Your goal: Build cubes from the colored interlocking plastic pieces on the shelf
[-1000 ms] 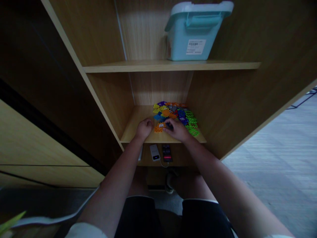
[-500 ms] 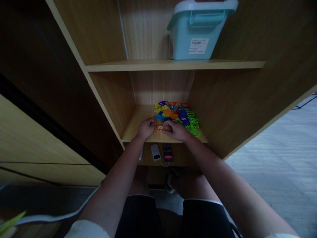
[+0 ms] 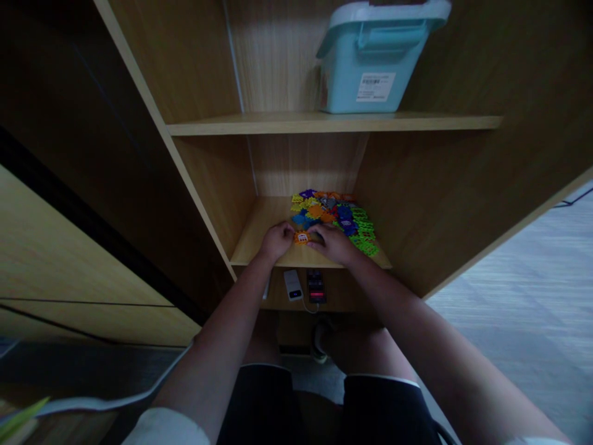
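Observation:
A heap of coloured plastic interlocking pieces [image 3: 340, 214] lies on the lower wooden shelf [image 3: 259, 228], orange, yellow, blue, purple and green. Between my two hands sits a small orange piece [image 3: 301, 237]. My left hand [image 3: 277, 240] is curled with its fingertips on the left side of that piece. My right hand [image 3: 332, 242] pinches it from the right, fingers bent over it. Both forearms reach up from my lap into the shelf.
A light blue lidded storage box [image 3: 376, 57] with a white label stands on the upper shelf [image 3: 278, 123]. Below the lower shelf lie a white device [image 3: 293, 284] and a dark phone [image 3: 316, 287]. Wooden side walls enclose the compartment. Grey floor lies to the right.
My left hand closed in on the orange piece from the left; both hands now hold it together near the shelf's front. The view shifted slightly.

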The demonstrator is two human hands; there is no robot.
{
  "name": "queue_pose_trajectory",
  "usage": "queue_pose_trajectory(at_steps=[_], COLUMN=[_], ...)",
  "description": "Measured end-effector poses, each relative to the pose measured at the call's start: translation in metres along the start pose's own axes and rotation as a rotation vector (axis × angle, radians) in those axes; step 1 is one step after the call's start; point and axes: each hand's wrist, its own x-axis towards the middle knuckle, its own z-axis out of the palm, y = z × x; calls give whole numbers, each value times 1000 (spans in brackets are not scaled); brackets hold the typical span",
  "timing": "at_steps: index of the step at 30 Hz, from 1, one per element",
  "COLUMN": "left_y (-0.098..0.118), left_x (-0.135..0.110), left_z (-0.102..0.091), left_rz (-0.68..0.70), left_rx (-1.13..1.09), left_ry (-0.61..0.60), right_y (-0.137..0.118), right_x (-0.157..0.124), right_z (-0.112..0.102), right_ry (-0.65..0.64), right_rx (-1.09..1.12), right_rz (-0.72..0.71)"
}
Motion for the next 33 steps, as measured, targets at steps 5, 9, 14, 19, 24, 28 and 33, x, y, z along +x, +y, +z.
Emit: queue_pose_trajectory(at_steps=[5,9,14,19,24,28,33], left_y=[0,1,-3,-9,-14,-15,-13], left_x=[-1,-1,0,1,2,2,1], left_z=[0,-1,2,5,3,3,5], left_rz=[-12,-19,-10,120,182,155,146], left_rx=[-7,-27,-86,-146,-100,-75,-73], left_ry=[-18,-26,-32,-132,-174,-190,-172], right_y=[2,2,-2,0,4,5,4], right_x=[0,0,-1,-2,-2,-2,-3], right_z=[3,1,-1,0,1,1,2], right_ry=[2,-10,-3,3,8,4,19], right_rx=[4,2,10,-39,-41,-27,-20], right_rz=[-6,-19,-17,40,38,23,30])
